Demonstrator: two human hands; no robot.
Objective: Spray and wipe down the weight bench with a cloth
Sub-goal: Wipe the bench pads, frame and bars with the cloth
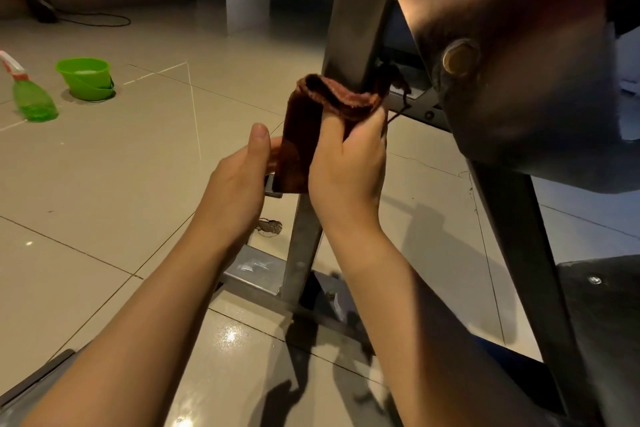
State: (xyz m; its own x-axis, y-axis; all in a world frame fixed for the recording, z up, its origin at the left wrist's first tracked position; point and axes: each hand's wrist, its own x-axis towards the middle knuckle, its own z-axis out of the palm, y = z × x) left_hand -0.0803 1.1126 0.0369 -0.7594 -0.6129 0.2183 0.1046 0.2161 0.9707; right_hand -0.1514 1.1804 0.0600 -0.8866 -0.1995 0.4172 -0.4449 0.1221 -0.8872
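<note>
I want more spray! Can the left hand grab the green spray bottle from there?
Probably not without moving closer. The spray bottle stands far off on the floor, beside the green bucket, and the left hand is holding the cloth.

Both hands, left (242,170) and right (349,163), are raised with fingers curled, gripping.

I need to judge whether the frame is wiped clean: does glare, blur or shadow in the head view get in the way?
Head view: warm dim light; the near grey bench pad at upper right is blurred and glary; the glossy beige floor tiles carry bright spots and dark arm shadows; the dark red cloth on the grey metal upright is fairly sharp.
</note>
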